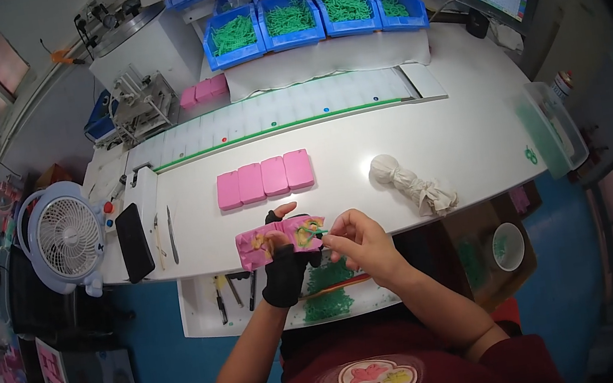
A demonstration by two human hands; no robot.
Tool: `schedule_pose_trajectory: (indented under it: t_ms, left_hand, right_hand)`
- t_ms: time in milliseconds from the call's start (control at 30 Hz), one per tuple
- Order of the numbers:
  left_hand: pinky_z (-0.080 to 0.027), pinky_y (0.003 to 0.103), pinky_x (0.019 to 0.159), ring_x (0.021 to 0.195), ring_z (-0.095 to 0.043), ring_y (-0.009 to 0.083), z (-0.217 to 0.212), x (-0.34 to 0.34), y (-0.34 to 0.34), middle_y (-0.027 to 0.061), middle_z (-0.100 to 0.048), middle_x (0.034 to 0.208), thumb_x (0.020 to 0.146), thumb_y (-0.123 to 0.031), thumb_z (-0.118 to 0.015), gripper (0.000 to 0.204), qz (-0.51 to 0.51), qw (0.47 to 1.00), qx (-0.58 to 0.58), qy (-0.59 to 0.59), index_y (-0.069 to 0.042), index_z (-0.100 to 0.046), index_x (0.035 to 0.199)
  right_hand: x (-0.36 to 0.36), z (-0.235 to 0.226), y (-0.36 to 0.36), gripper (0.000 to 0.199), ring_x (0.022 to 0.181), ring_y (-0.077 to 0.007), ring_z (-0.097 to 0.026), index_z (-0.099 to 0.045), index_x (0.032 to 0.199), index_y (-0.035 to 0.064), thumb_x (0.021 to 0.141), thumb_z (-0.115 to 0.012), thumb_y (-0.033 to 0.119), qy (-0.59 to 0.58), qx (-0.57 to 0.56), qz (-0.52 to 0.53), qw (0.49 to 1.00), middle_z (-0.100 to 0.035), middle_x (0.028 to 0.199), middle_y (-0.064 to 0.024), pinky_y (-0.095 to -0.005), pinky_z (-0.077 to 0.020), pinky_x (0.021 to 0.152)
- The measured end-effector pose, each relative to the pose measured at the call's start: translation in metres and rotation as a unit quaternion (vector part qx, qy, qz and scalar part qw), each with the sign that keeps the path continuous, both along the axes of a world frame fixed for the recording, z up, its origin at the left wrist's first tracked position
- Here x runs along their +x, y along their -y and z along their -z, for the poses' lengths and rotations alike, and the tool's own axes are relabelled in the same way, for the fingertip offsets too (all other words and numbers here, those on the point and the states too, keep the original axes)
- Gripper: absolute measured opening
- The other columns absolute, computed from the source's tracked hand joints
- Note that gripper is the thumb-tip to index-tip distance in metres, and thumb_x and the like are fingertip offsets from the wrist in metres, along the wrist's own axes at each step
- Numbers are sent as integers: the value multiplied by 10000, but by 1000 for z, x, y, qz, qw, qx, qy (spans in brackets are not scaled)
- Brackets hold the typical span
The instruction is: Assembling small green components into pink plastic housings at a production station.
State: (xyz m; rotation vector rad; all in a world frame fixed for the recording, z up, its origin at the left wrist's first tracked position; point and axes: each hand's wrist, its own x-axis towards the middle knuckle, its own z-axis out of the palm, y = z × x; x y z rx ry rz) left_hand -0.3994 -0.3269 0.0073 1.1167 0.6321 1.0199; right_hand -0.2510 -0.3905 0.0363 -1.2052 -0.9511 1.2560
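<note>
left hand [283, 261] in a black fingerless glove grips a flat pink rubbery mould [276, 241] at the near table edge. right hand [356, 241] pinches a small green bit [313, 230] on it. behind: 4 pink blocks [264, 179], w/ blue bins [313, 14] of green bits far back.

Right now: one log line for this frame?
left hand: holds pink mould | right hand: pinches green piece at mould | four pink blocks behind

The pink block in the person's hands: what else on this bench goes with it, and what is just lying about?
In use:
pink rectangular mould block
left hand
right hand
small green piece
four pink blocks in a row
blue bins of green parts

Lying about:
white desk fan
black phone
knotted white cloth
</note>
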Motion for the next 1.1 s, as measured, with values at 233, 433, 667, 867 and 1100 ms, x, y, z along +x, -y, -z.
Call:
schedule_pose_trajectory:
  t_ms: [233, 433, 667, 867, 1100]
  left_hand:
    - [-528, 267, 738, 861, -623, 142, 6, 7, 2, 74, -602, 992, 923, -651, -331, 695, -36, 998, 36, -29, -93, -354, 1337]
    - [-522, 268, 734, 875, -615, 130, 7, 11, -3, 71, -597, 1006, 939, -633, -319, 673, -71, 995, 71, -21, -99, -341, 1346]
    - [-491, 225, 653, 786, -608, 103, 10, 9, -2, 46, -609, 927, 938, -625, -343, 658, -41, 996, 71, -33, -102, -348, 1338]
    - [-482, 198, 659, 787, -591, 74, 11, 7, -2, 30, -604, 919, 936, -615, -372, 648, -39, 996, 59, -47, -104, -370, 1334]
    - [-481, 193, 687, 807, -575, 61, 9, 9, -2, 10, -583, 917, 950, -583, -390, 622, -39, 993, 100, -53, -101, -371, 1342]
  right_hand:
    - [-13, -2, -2, 184, 618, -44, -495, -484, 983, 60, 894, -642, 92, -129, -47, 8, 991, -554, 807, -6, -174, -345, 438]
    - [-34, -2, 6, 156, 574, -34, -434, -481, 998, 54, 922, -607, 105, -173, -24, 63, 983, -507, 752, 11, -183, -312, 432]
    - [-9, 4, -8, 231, 471, -59, -422, -585, 836, 37, 974, -546, 217, 87, 27, 75, 993, -522, 601, 7, -198, -328, 446]
    - [-9, -15, -3, 196, 542, -247, -560, -599, 820, -14, 925, -586, 150, 344, 193, 119, 911, -569, 673, -141, -353, -429, 505]
    - [-13, -13, -4, 115, 528, -259, -530, -609, 822, 0, 903, -600, 82, 406, 295, 165, 849, -531, 660, -118, -359, -406, 494]
